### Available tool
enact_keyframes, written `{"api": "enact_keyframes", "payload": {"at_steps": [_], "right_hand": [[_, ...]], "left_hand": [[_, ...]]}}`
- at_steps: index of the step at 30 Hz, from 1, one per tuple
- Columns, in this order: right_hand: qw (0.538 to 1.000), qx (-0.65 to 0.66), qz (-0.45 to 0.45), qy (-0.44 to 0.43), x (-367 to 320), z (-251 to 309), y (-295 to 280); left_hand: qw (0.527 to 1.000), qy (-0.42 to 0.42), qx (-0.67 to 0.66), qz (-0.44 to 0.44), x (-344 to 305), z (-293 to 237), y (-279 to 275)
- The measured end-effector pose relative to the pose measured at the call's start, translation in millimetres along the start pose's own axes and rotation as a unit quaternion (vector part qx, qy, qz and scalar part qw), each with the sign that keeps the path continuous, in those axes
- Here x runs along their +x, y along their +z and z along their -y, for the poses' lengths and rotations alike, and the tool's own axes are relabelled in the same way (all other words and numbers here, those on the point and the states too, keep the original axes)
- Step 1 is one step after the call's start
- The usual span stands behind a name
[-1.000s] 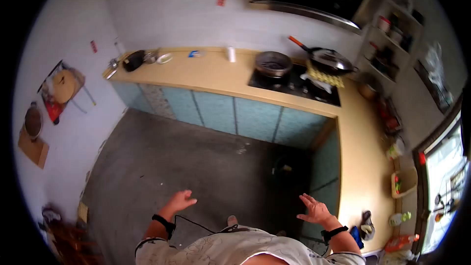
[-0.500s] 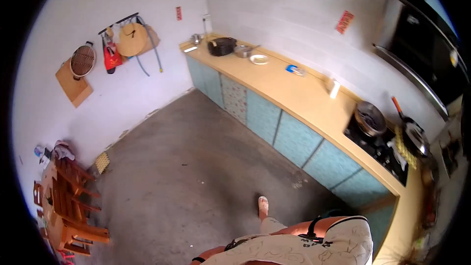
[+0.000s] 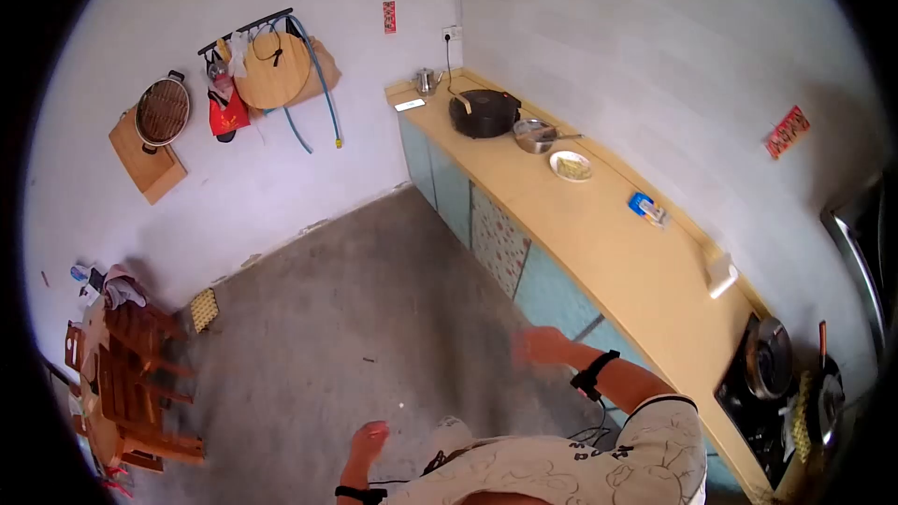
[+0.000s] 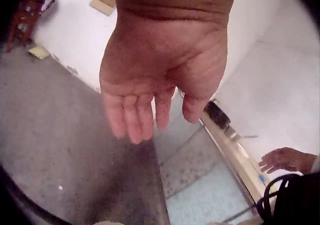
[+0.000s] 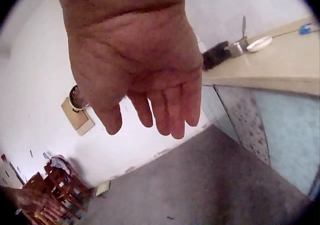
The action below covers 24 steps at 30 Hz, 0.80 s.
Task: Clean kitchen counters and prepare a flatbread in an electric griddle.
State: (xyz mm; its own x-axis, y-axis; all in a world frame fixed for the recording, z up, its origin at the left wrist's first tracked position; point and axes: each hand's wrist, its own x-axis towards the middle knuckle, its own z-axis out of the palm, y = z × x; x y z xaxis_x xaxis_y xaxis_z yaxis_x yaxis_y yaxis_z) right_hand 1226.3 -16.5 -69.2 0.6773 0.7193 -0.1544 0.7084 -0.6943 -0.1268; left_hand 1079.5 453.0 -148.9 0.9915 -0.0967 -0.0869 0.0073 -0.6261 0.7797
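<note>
My left hand point(image 3: 368, 444) hangs low over the grey floor, and in the left wrist view its fingers point(image 4: 131, 120) extend loosely with nothing in them. My right hand point(image 3: 547, 346), blurred in the head view, swings forward beside the blue cabinet doors point(image 3: 557, 290). The right wrist view shows its palm empty and its fingers point(image 5: 170, 115) relaxed. Closest to the right hand is the long tan counter point(image 3: 617, 262). Along it stand a black electric pan point(image 3: 485, 114), a metal pot point(image 3: 534, 137), a white plate point(image 3: 559, 171) of food and a blue packet point(image 3: 644, 207).
A white cylinder point(image 3: 721, 276) and a stove point(image 3: 739, 393) with pans occupy the counter's near end. Wooden chairs point(image 3: 140, 374) stand around a table at left. A round board point(image 3: 273, 70) and a steamer-like pan point(image 3: 162, 110) hang on the wall. Grey floor point(image 3: 309, 318) lies between.
The head view has turned left, bringing the chairs and left wall in and shifting the stove right. Half a second ago both hands were hidden; now both show, the right arm swung forward.
</note>
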Motion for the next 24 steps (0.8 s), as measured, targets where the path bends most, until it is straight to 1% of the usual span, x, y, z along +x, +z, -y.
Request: {"api": "enact_keyframes", "payload": {"at_steps": [1,2,3,4,6,7,8,9,10,11,12,13,14,15,18,20,22,23,24], "right_hand": [[0.991,0.073,-0.036,0.102,20,-15,-23],[0.971,0.129,-0.077,0.187,40,-27,-43],[0.954,0.148,-0.111,0.237,63,-46,-58],[0.941,0.154,-0.140,0.267,86,-63,-69],[0.926,0.168,-0.169,0.294,124,-106,-74],[0.911,0.170,-0.201,0.319,142,-127,-81],[0.907,0.174,-0.202,0.327,158,-142,-94],[0.896,0.161,-0.200,0.364,170,-155,-107],[0.883,0.145,-0.197,0.401,181,-169,-117],[0.879,0.145,-0.197,0.409,189,-190,-121],[0.873,0.108,-0.247,0.406,197,-215,-116],[0.864,0.072,-0.296,0.400,206,-235,-114],[0.850,0.073,-0.302,0.425,213,-246,-127],[0.846,0.075,-0.301,0.434,221,-264,-130],[0.821,0.058,-0.268,0.501,236,-330,-134],[0.814,0.040,-0.281,0.507,251,-379,-127],[0.816,0.017,-0.292,0.499,263,-425,-114],[0.808,0.020,-0.292,0.511,269,-440,-114],[0.805,-0.021,-0.260,0.533,280,-460,-119]], "left_hand": [[1.000,0.000,0.000,-0.001,17,-6,-13],[0.996,-0.085,-0.008,-0.025,38,-23,-32],[0.984,-0.169,-0.014,-0.047,62,-29,-45],[0.985,-0.167,-0.010,-0.047,89,-21,-54],[0.993,-0.076,-0.039,-0.082,138,8,-76],[0.994,-0.072,-0.034,-0.075,174,24,-85],[0.996,-0.025,-0.003,-0.083,210,40,-94],[0.995,0.022,0.027,-0.090,239,38,-102],[0.996,0.025,0.027,-0.080,268,35,-110],[0.997,-0.001,0.027,-0.068,305,3,-125],[0.998,-0.028,0.028,-0.056,341,-25,-136],[0.998,-0.026,0.031,-0.045,376,-44,-143],[0.999,0.014,0.025,-0.028,410,-62,-150],[0.998,0.054,0.018,-0.010,443,-76,-152],[0.998,0.056,-0.018,0.034,543,-111,-149],[0.996,0.070,-0.028,0.055,610,-128,-142],[0.993,0.081,-0.037,0.083,655,-139,-132],[0.993,0.078,-0.036,0.084,674,-151,-132],[0.993,0.082,-0.035,0.083,703,-163,-128]]}}
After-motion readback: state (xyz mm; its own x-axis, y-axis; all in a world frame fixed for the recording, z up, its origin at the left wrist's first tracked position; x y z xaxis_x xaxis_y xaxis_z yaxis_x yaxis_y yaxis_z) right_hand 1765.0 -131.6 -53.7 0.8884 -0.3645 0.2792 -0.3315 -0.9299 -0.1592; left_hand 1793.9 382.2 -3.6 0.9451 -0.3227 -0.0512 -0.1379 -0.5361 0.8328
